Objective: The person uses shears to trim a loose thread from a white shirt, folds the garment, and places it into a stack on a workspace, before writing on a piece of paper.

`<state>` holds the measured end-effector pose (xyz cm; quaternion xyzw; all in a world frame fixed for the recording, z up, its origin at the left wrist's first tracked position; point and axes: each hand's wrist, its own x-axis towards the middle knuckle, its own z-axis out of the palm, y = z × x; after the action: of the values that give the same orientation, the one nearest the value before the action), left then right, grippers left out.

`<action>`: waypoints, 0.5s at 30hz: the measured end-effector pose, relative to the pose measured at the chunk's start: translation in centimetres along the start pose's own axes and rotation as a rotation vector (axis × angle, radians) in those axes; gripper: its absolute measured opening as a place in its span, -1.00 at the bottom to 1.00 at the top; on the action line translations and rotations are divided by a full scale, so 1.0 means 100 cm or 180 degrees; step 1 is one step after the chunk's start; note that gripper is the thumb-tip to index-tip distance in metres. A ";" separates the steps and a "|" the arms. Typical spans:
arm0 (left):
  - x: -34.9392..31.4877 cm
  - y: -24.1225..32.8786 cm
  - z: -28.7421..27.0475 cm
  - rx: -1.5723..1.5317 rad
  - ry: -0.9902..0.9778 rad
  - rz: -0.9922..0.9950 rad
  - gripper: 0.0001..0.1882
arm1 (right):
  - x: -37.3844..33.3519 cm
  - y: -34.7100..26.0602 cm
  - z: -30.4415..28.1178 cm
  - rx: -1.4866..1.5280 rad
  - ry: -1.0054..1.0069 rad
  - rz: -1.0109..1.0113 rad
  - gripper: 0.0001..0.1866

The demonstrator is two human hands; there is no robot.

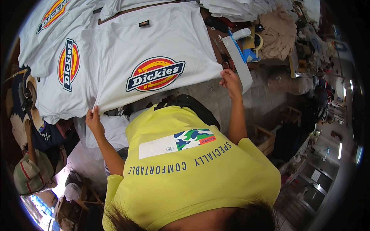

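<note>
Head view, looking down over the person's yellow T-shirt (192,169).

Left hand (93,119) is pinching the lower left corner of a white T-shirt (154,42), fingers closed on the hem. Right hand (229,79) is gripping the lower right corner of the same shirt, fingers curled shut on the fabric edge. Both arms are reaching forward, well apart, with the hem stretching between them.

The white T-shirt is lying flat on the counter (216,96), front side up, collar pointing away from the person. A red, yellow and dark blue round logo (155,74) is sitting in the middle of the chest. A small dark neck label (144,23) is showing inside the collar.

Just beside it on the left, a second white T-shirt (58,92) with the same kind of logo is lying turned sideways, partly overlapping under the first. A third one (46,19) is lying further back at the left.

To the right of the right hand, a long pale ruler-like strip (239,63) is resting on the counter, touching or nearly touching the shirt's edge; I cannot tell which. Behind it, a roll of tape (257,41) and a heap of beige cloth (279,32) are lying. More white fabric (235,7) is piling along the far edge. A striped cloth bag (32,173) is sitting low at the left.
</note>
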<state>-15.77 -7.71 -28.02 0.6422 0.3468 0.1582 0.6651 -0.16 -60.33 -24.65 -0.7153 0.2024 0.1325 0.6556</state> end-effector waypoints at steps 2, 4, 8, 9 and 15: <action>-0.004 0.001 -0.001 0.0070 0.0185 0.0269 -0.83 | 0.001 0.000 0.002 -0.0123 -0.0019 -0.0053 -0.77; -0.007 -0.002 -0.005 0.0049 0.0302 0.0411 -0.81 | 0.000 0.003 -0.001 -0.0353 0.0084 -0.0023 -0.74; -0.007 -0.033 -0.010 -0.0004 0.0361 0.0037 -0.75 | 0.004 0.011 -0.002 -0.0515 0.0038 0.0139 -0.70; -0.008 -0.040 -0.010 0.0033 0.0374 -0.0160 -0.73 | 0.004 0.008 0.002 -0.0511 0.0017 0.0190 -0.69; -0.003 -0.046 -0.014 0.0579 0.0569 0.0449 -0.72 | 0.021 0.017 -0.005 -0.0812 0.0290 -0.0173 -0.67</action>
<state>-18.01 -7.41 -32.29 0.7059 0.3715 0.2290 0.5579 0.90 -61.15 -27.06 -0.8034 0.1940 0.1067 0.5528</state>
